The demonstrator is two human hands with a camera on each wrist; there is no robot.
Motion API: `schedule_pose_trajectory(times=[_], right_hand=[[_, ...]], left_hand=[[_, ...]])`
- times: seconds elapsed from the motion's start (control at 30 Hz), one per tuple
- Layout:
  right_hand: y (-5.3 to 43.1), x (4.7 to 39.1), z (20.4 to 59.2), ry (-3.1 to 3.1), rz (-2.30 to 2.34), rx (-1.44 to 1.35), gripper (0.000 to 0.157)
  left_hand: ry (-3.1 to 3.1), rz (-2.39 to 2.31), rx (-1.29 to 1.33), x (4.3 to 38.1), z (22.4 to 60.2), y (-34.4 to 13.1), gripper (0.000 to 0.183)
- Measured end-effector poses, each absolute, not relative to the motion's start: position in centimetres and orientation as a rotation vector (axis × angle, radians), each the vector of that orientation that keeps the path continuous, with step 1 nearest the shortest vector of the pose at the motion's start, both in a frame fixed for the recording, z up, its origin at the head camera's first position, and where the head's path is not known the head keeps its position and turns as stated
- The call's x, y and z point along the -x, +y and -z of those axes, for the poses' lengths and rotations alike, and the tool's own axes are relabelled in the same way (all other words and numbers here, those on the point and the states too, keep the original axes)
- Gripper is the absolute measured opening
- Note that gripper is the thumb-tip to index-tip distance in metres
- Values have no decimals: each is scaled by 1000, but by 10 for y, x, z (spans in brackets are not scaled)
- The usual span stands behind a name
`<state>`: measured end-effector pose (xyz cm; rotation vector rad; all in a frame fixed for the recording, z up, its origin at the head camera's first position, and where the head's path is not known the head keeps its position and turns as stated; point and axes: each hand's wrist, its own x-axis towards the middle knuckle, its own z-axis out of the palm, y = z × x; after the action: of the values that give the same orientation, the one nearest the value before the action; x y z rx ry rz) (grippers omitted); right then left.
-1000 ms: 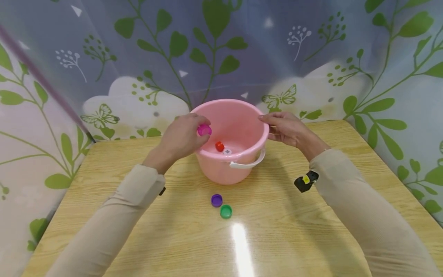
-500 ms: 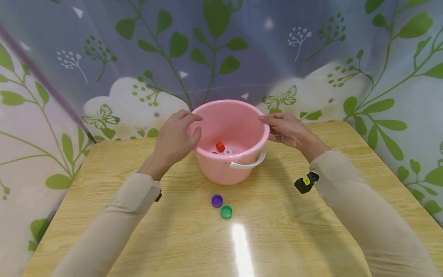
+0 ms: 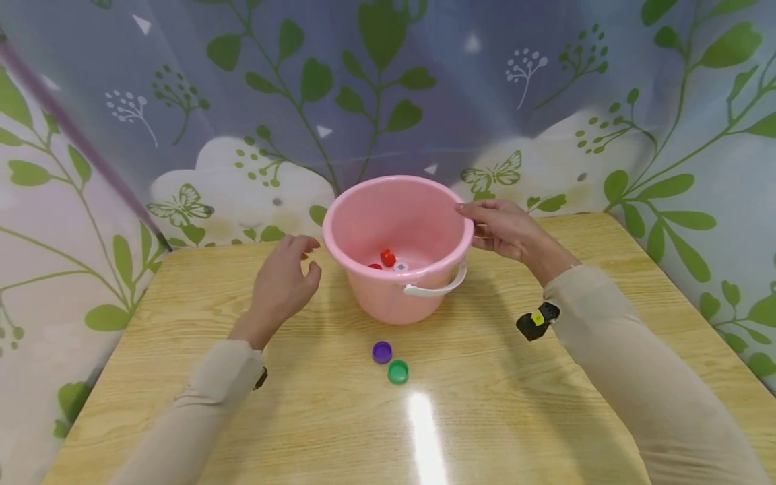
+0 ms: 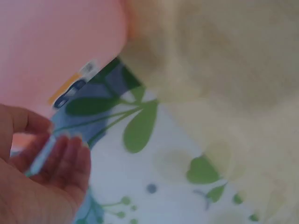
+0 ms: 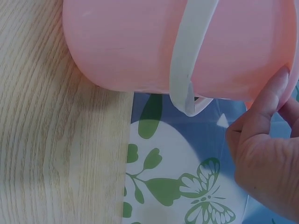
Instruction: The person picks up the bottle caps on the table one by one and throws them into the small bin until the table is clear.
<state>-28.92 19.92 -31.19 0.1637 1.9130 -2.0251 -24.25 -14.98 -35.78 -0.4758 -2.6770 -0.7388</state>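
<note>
A pink bucket [image 3: 397, 296] with a white handle [image 3: 432, 289] stands on the wooden table. Inside lie a red cap-like piece [image 3: 388, 257], a second red piece [image 3: 375, 267] partly hidden by the front rim, and a small white disc [image 3: 401, 267] with a dark mark. My right hand [image 3: 506, 228] pinches the bucket's right rim; the right wrist view shows the thumb against the pink wall near the rim. To the bucket's left, my left hand [image 3: 283, 283] hovers apart from it, fingers loosely bent around nothing.
In front of the bucket, a purple bottle cap [image 3: 382, 352] and a green bottle cap [image 3: 397, 372] lie on the table [image 3: 327, 417], almost touching. Leaf-patterned fabric walls [image 3: 388, 148] close off the back and both sides.
My left hand has let go of the bright pink cap over the bucket, then drawn back left past the rim. A second red piece now shows inside. My right hand stays on the rim.
</note>
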Motion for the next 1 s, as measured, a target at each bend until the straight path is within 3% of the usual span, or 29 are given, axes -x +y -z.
schedule_pose_trajectory(times=[0.23,0.57,0.8,1.0], right_hand=[[198,290,312,1917,2023,-167,40],[199,289,313,1910,2037,-160,39],[198,289,313,1909,2040,-162,38],[198,288,312,1909,2041,-166,37]], left_hand=[[-2826,636,852,228,394,-142,22],[-2952,595,1224,205,414,-112,42],[-2886,489,1342,196,421,-99,18],[-2921,460,1358,192,421,-95,18]])
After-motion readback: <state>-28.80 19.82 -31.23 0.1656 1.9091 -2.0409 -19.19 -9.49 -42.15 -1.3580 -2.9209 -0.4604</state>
